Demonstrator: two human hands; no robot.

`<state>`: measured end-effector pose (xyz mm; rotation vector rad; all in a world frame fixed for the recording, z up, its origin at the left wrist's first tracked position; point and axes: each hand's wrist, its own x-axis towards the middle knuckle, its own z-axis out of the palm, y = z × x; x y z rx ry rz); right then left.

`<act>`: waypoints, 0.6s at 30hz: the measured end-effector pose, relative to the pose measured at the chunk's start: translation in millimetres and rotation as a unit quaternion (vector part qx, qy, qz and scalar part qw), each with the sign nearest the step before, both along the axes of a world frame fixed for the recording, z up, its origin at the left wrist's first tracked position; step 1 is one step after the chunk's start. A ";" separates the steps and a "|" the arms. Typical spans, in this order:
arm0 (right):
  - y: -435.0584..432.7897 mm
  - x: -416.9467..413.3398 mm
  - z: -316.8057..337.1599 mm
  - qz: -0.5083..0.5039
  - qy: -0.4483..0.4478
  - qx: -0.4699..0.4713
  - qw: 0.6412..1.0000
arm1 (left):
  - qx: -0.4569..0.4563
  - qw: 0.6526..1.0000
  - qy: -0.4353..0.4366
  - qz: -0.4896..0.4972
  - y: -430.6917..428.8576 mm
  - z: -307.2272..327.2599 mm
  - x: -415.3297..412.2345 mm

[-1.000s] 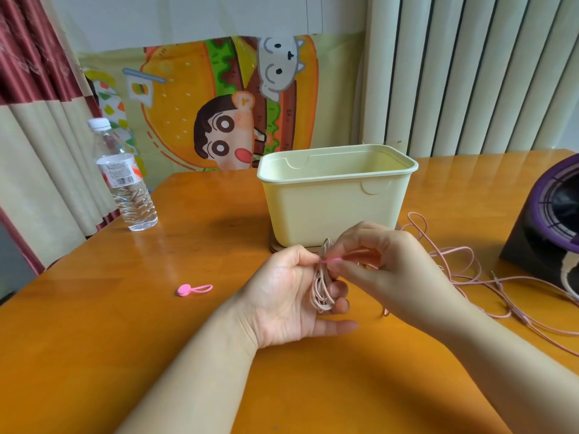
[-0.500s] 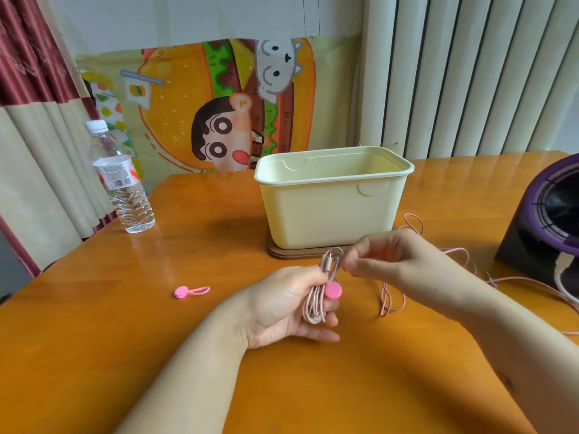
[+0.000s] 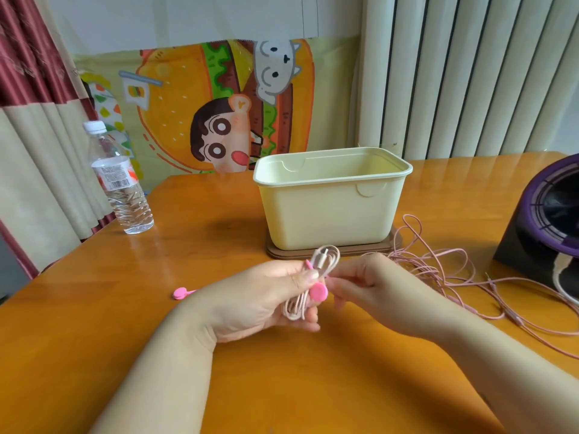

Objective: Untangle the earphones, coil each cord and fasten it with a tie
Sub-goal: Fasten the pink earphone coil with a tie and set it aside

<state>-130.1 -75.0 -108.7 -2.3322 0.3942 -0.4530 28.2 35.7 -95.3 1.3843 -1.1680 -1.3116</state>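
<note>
My left hand (image 3: 260, 300) grips a coiled pale pink earphone cord (image 3: 326, 261), held upright above the table. A bright pink tie (image 3: 317, 292) with a round disc end wraps the coil's middle. My right hand (image 3: 372, 291) is beside the coil, its fingertips at the tie just right of the disc. A second pink tie (image 3: 181, 293) lies on the table left of my left wrist, partly hidden by it. More pink earphone cord (image 3: 438, 270) lies loose and tangled on the table to the right.
A pale yellow plastic tub (image 3: 332, 208) stands on a brown base behind my hands. A water bottle (image 3: 120, 180) stands at the far left near the table edge. A black and purple device (image 3: 551, 220) sits at the right. The orange wooden table (image 3: 313, 386) spreads in front.
The round pink disc of the tie has come into view on the coil's front. My right hand has dropped from the coil's top to the tie at its middle.
</note>
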 end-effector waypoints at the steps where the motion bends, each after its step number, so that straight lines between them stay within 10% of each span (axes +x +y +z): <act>1: 3.6 2.7 -1.3 -0.008 -0.003 -0.052 0.999 | -0.004 1.000 -0.007 0.021 0.1 0.4 0.2; 8: 8.0 8.2 -8.7 -0.021 0.023 -0.263 0.964 | 0.031 0.951 -0.296 0.091 -5.2 -9.1 -0.4; 18: 11.2 1.4 2.5 -0.075 -0.069 -0.371 0.923 | -0.024 0.954 -0.266 0.134 -10.1 -6.9 -8.8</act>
